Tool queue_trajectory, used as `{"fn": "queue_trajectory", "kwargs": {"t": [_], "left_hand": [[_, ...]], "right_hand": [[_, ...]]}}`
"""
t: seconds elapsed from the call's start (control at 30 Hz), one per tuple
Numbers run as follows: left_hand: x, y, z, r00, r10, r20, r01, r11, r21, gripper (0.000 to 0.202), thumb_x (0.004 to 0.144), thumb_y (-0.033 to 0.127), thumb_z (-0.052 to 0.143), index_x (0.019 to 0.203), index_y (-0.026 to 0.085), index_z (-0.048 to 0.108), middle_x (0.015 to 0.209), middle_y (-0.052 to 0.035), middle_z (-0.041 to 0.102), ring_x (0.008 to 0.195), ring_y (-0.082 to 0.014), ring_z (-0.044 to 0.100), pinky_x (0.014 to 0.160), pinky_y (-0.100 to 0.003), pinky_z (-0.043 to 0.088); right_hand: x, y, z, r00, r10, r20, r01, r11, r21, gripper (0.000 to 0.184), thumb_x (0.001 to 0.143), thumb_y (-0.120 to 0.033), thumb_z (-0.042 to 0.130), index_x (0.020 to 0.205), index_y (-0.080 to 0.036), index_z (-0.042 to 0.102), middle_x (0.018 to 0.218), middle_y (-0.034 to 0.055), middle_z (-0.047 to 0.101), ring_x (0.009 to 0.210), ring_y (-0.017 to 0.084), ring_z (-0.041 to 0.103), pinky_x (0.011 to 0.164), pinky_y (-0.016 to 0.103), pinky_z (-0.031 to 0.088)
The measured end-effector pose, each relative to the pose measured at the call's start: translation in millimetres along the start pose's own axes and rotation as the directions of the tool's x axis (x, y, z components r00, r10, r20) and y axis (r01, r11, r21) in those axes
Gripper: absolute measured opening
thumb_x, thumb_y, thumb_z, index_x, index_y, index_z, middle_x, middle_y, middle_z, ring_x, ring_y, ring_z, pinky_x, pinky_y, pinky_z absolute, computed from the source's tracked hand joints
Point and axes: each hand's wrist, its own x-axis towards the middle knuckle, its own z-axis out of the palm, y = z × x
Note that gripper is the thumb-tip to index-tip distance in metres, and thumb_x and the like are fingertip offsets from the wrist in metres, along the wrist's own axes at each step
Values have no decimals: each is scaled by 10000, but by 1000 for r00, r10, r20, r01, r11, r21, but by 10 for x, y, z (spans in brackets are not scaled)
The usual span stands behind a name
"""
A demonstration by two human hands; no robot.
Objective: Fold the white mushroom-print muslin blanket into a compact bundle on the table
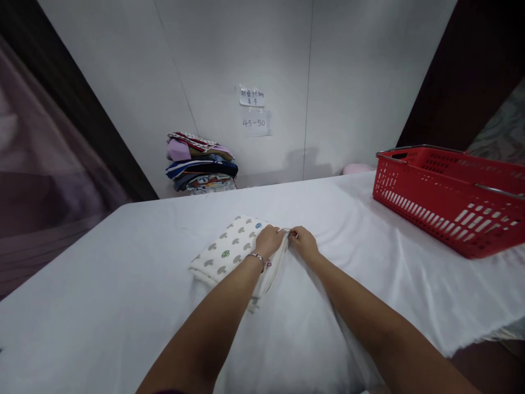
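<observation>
A folded white cloth with grey mouse-head prints [229, 249] lies in the middle of the white-covered table [123, 306]. My left hand [268, 241], with a thin bracelet at the wrist, rests on the cloth's right part, its fingers curled down at the far right corner. My right hand [303, 242] pinches that same corner from the right side. The two hands almost touch each other there. The layered edges of the cloth show below my left wrist.
A red plastic basket [447, 200] with metal handles stands at the right of the table. A stack of folded coloured clothes [200, 162] sits at the far edge against the grey wall, under two paper notes [253, 112]. A pink object [357, 168] lies behind the table.
</observation>
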Motion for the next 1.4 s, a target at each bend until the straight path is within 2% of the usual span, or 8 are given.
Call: {"fn": "queue_trajectory", "kwargs": {"t": [0.17,0.43,0.63,0.9,1.0,1.13,1.2,1.4], "left_hand": [[9,-12,7,1000,-9,2,9,1000,-1,392,876,376,355,822,169,683,887,-90,668,868,-193,588,692,-262,397],[-28,-10,16,999,19,-49,-19,1000,-6,436,906,373,286,903,176,675,991,-92,652,933,-186,570,788,-268,396],[-61,-15,3,997,43,-68,-43,999,-7,458,915,380,264,900,178,675,961,-90,655,893,-185,574,755,-268,395],[0,-33,-58,997,76,-22,-76,997,-19,450,890,441,335,759,200,692,784,-45,677,759,-161,581,642,-246,382],[62,-154,-171,996,48,-69,-47,999,15,466,895,434,322,772,180,692,835,-67,677,832,-181,581,715,-265,390],[130,-480,-358,979,-34,-203,59,991,118,384,868,407,378,981,173,661,1189,-109,579,1134,-254,471,925,-353,340],[149,-667,-410,966,-81,-244,134,969,207,384,857,415,388,1057,187,624,1270,-104,525,1194,-268,420,975,-406,310],[156,-962,-310,964,-165,-210,222,931,289,465,865,448,330,1234,215,489,1384,-84,422,1215,-281,396,958,-467,339]], "right_hand": [[-16,12,-4,998,-56,15,56,998,14,166,805,-200,479,863,-217,634,857,5,617,780,146,543,697,249,388],[-34,-23,-1,994,-101,34,102,994,-35,320,808,-139,466,1065,-254,619,912,7,608,843,148,541,724,236,389],[-27,-93,-51,982,-170,76,180,972,-152,261,880,-227,439,1064,-272,619,883,14,581,806,143,531,655,220,352],[34,-141,-30,994,-5,111,25,983,-180,187,840,-249,471,909,-213,641,899,52,628,798,171,541,635,246,330],[84,-126,-34,990,46,136,-25,988,-152,190,813,-255,485,862,-216,664,870,43,659,770,170,557,616,241,336],[133,-108,-43,981,98,170,-79,990,-114,204,789,-279,503,894,-238,672,855,6,681,754,151,573,601,219,349],[146,-119,-45,977,121,177,-102,988,-112,204,783,-291,506,886,-230,672,862,8,684,760,151,577,595,217,349],[212,-176,-11,954,198,226,-170,976,-135,151,737,-260,540,797,-222,673,813,21,687,715,163,583,579,230,341]]}}
